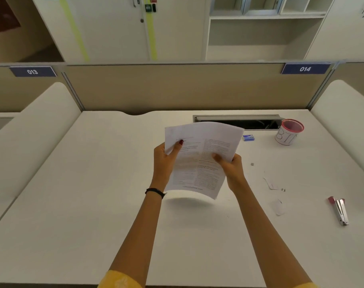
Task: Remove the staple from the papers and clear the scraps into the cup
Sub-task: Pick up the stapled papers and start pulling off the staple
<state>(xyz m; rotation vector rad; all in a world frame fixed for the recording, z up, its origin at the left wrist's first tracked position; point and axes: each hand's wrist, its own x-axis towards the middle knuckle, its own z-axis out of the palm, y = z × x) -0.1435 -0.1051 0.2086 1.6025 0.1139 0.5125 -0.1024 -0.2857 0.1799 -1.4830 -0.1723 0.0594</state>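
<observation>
Above the middle of the white desk [94,183], I held the papers [199,163] up off the top with both hands. My left hand [165,161] gripped the left edge, with the thumb on the front of the page. My right hand [232,166] gripped the right edge, thumb on the front too. The sheets bent a little at the far end. I could not see a staple in them, as the corners were too blurry to tell.

To the right of the papers the scraps lay on the desk. There was a tiny grey bit [252,164], then a torn paper piece [270,183] with a small metal bit [283,190] just beside it. A second paper piece [279,207] lay nearer to me. The cup [289,133], white with a red rim, stood at the far right, well apart from the scraps. A small blue box [248,138] sat between the papers and the cup. A stapler [339,210] lay at the near right.

I judged that the staple was likely out, and that the step in hand was to put the papers down and free my hands. The good way was to lay them flat on the left side, away from the scraps, so they hid nothing. It was best to lower them slowly, because a quick flap could blow the light paper pieces around. The metal bits looked tiny and sharp, so each needed a soft, careful pinch. The cup looked light, so scraps should drop in from above without a bump.
</observation>
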